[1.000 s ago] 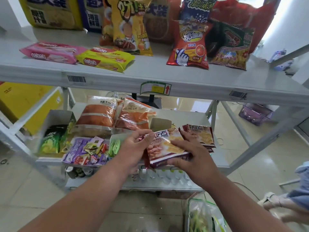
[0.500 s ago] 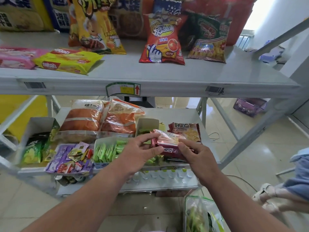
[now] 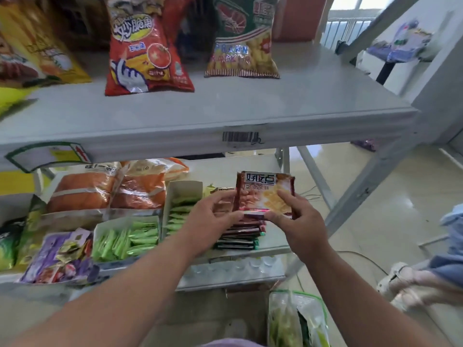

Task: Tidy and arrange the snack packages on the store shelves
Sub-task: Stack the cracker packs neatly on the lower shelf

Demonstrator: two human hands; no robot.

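A maroon biscuit packet point(image 3: 264, 191) stands tilted up at the right end of the lower shelf point(image 3: 273, 249). My right hand point(image 3: 297, 222) pinches its lower right corner, thumb on the front. My left hand point(image 3: 213, 216) grips its lower left edge. Under the packet lies a flat stack of like packets point(image 3: 240, 235). Left of my hands, two open cardboard boxes hold green sachets point(image 3: 127, 240). On the upper shelf point(image 3: 225, 106) stand a red tomato chip bag point(image 3: 142, 51) and a prawn cracker bag point(image 3: 241, 41).
Orange bread bags point(image 3: 110, 187) lie at the back of the lower shelf and a purple candy bag point(image 3: 59, 256) at its front left. A green-trimmed plastic bag point(image 3: 298, 319) stands on the floor below. A person's sandalled foot point(image 3: 406, 279) is at the right. A diagonal shelf brace point(image 3: 360, 194) runs right of my hands.
Both hands raised the top packet from lying flat on the stack to standing nearly upright. The view swung to the right and closer to the shelves.
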